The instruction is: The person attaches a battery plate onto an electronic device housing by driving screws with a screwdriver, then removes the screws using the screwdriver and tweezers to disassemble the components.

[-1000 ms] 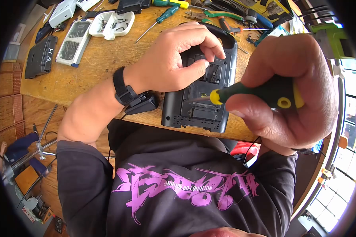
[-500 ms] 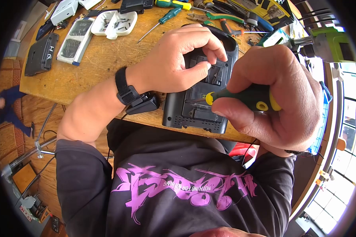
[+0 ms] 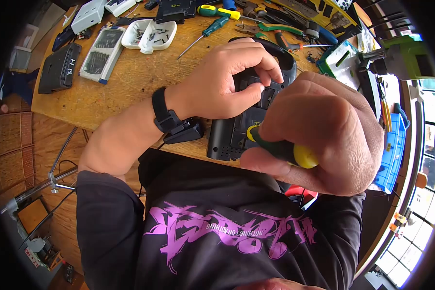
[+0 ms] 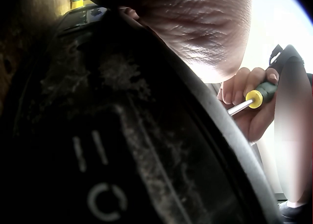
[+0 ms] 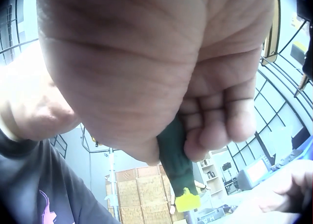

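Note:
A black plastic device [image 3: 221, 141], with vents at its near end, lies on the wooden bench. My left hand [image 3: 232, 79] rests across it, thumb and fingers loosely bent and nothing gripped between them. My right hand [image 3: 331, 128] holds a screwdriver [image 3: 275, 149] by its dark green and yellow handle, over the near part of the device. In the head view that hand hides the device's right side and the screwdriver's tip. The left wrist view shows the metal shaft [image 4: 239, 108] slanting down behind the device's edge. From the right wrist, thumb and fingers close around the green handle [image 5: 176, 158].
A white divided tray [image 3: 146, 50] of screws, a bit case [image 3: 101, 55] and a black box [image 3: 59, 68] stand to the left. Beyond lie a teal screwdriver [image 3: 215, 26] and green-handled pliers [image 3: 282, 28]. A green power tool [image 3: 406, 60] is at right; a small black object [image 3: 184, 133] sits under my left wrist.
My right hand has moved left and turned over with the screwdriver, covering more of the device. The left hand keeps its place on the device; the head view has shifted slightly.

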{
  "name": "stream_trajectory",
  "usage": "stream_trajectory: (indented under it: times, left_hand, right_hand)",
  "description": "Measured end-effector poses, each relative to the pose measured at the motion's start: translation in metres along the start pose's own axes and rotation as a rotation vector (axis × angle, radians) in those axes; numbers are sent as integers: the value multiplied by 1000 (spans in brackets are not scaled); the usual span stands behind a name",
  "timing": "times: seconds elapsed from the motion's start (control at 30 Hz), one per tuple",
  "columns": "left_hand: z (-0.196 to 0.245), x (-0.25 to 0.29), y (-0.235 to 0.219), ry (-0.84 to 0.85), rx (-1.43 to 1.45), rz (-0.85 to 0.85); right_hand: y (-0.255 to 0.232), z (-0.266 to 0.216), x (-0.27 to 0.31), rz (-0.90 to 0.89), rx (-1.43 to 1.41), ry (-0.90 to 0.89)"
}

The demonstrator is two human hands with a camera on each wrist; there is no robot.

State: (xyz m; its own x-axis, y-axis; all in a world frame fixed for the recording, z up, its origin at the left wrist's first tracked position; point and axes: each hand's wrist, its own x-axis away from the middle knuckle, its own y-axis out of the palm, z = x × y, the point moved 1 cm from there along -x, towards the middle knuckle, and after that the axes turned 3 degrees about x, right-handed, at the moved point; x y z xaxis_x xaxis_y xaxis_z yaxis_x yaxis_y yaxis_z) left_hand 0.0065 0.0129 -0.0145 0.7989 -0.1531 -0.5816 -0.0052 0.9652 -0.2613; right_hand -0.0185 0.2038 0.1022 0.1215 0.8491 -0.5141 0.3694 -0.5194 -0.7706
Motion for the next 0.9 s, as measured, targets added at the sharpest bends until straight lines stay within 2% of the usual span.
stream_trajectory:
  times: [0.07,0.13,0.37,0.43,0.6,0.67,0.7,0.77,0.8,0.9]
  left_hand:
    - [-4,0,0,22,-12,-1]
    - [-5,-1,1,47,-22,-3]
    - [-3,-1,-1,26,-5,-12]
    - [-1,0,0,18,-10,-10]
    - [-1,1,-1,5,-49,-11]
    - [-7,0,-2,94,-18,-9]
    - [-5,0,-2,31,-7,-17]
    - [-8,3,1,147,-42,54]
    - [-7,10,5,-54,32,5]
    - [1,7,5,48,-11,88]
  right_hand:
    - [2,5,0,4,-16,-8]
    - [3,6,-3,75,106,-131]
    - [3,7,-6,52,118,-156]
    - [7,5,-4,42,-21,-109]
    - [4,13,-5,27,-84,-214]
    - [-5,18,-6,-69,-173,-181]
    - [-9,13,-4,-73,-171,-178]
    - [-15,2,2,-70,-152,192]
    - [-12,2,3,-72,-148,195]
    - [3,5,9,226,-432,251]
